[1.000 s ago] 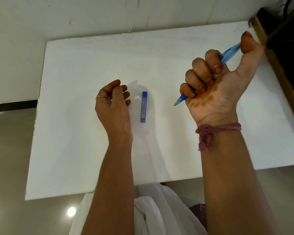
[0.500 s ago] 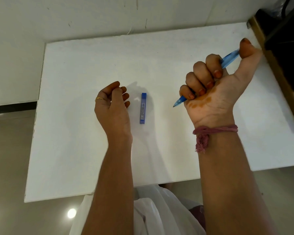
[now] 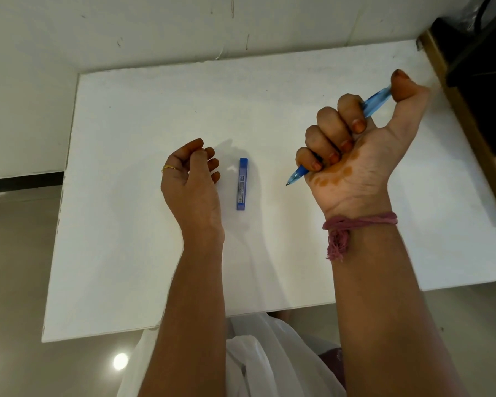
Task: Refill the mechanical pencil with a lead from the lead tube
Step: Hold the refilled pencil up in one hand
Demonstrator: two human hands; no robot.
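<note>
Head view, right hand (image 3: 352,156) gripping blue mechanical pencil (image 3: 377,101) in curled fingers, thumb pressing its cap, left hand (image 3: 191,179) resting loosely curled, holding nothing, blue lead tube (image 3: 242,184) lying just beside its fingertips on white table (image 3: 143,116).

A white bench (image 3: 132,213) is seen from above, set against a pale wall (image 3: 155,27) marked with a few faint scratches. A dark object on a brown wooden surface (image 3: 470,116) is found just beside the bench's far right corner. Glossy beige floor (image 3: 15,282) is visible at the left, with a round light reflection (image 3: 120,361) on it. White cloth (image 3: 258,359) is seen below the bench's near edge.
</note>
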